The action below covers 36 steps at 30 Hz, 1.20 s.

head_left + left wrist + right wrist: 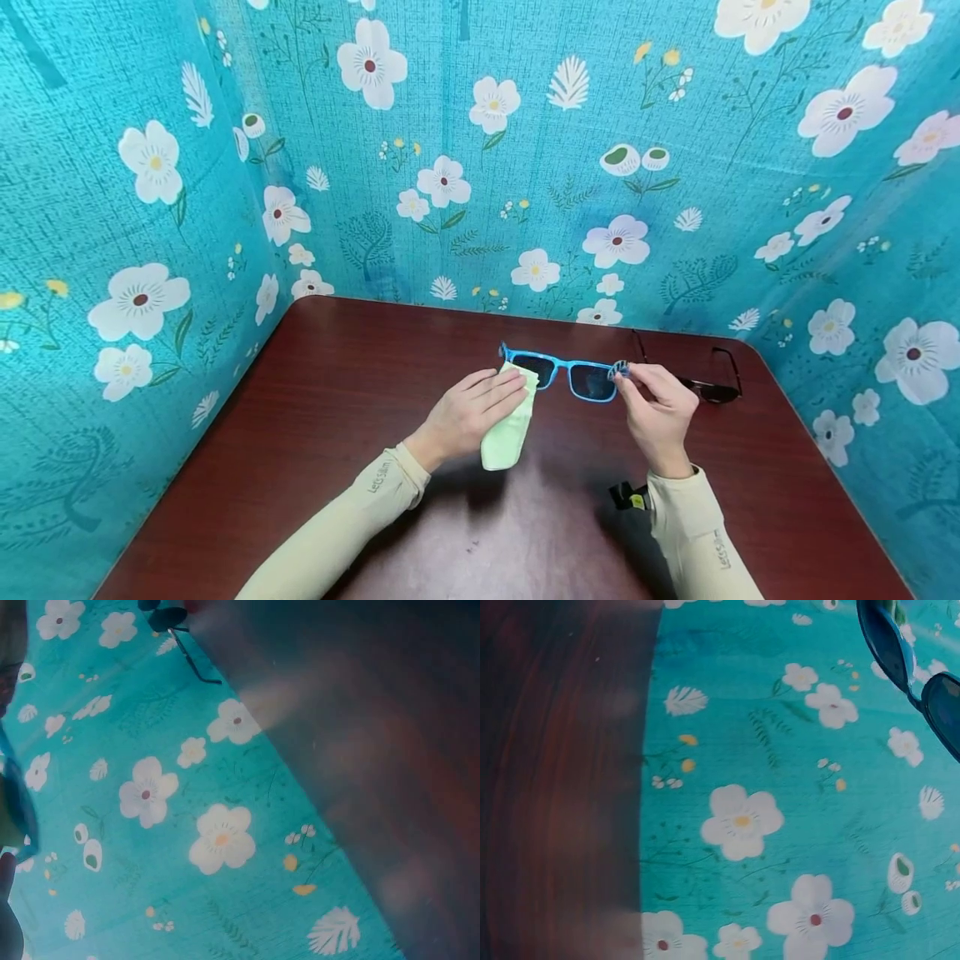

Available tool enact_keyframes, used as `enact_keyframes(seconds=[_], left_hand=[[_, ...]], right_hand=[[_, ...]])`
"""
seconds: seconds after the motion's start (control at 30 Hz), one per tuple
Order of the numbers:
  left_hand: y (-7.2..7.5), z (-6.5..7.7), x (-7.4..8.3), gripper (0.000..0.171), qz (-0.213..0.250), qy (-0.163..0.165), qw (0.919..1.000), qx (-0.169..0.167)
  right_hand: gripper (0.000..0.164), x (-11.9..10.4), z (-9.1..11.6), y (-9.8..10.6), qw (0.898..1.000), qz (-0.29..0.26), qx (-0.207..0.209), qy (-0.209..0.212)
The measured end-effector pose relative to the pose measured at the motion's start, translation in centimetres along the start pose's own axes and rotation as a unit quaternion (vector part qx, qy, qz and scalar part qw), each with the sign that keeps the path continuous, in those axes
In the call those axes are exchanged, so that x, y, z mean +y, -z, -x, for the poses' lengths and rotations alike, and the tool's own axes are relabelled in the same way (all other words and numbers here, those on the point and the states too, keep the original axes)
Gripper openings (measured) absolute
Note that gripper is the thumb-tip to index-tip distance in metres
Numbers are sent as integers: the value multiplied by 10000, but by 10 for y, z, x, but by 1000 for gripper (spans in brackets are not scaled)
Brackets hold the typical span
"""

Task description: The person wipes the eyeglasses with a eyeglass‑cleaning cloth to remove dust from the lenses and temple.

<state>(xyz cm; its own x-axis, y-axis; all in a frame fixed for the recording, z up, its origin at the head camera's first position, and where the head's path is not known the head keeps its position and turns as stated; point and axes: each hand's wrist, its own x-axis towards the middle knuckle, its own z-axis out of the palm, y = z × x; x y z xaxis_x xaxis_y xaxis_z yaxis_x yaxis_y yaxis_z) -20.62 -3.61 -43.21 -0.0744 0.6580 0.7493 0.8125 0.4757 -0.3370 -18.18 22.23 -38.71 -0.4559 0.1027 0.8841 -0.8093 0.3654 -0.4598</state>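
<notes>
Blue-framed sunglasses [592,380] with dark lenses are held up over the table, lenses facing me. My right hand [662,412] pinches them at the right end, by the hinge. A light green cloth [510,435] is in my left hand [472,417], whose fingers lie across it at the left lens. The cloth covers part of that lens and hangs below the frame; the left thumb is hidden. In the right wrist view the sunglasses [915,694] show at the upper right. A piece of the blue frame [22,806] appears at the left edge of the left wrist view.
Black sunglasses [718,392] lie with temples spread near the table's back right corner. The dark red-brown table [337,375] is bordered by blue flowered cloth [480,208] behind and at the sides. A small black device [624,497] sits by the right wrist.
</notes>
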Motion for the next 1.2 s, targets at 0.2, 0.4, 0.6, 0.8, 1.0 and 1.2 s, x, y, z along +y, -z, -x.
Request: enact_keyframes(seconds=[0.2, 0.4, 0.6, 0.8, 1.0, 1.2], left_hand=[[2, -3, 5, 30, 379, 331, 9981, 354], [3, -19, 13, 32, 403, 431, 9973, 435], [-2, -33, 18, 32, 353, 592, 9971, 335], [-6, -41, 21, 34, -80, 274, 9996, -82], [2, -46, 16, 32, -630, 12, 9980, 42], [-1, -45, 14, 29, -844, -26, 9963, 128]], right_hand=[[21, 7, 3, -4, 9997, 186, 95, -143], [23, 7, 6, -12, 9998, 123, 77, -112], [22, 5, 7, -19, 10000, 51, -45, -24], [18, 2, 5, -26, 9998, -196, 20, 19], [18, -3, 5, -28, 9992, -314, -206, -162], [21, -4, 4, -27, 9984, -336, -417, -194]])
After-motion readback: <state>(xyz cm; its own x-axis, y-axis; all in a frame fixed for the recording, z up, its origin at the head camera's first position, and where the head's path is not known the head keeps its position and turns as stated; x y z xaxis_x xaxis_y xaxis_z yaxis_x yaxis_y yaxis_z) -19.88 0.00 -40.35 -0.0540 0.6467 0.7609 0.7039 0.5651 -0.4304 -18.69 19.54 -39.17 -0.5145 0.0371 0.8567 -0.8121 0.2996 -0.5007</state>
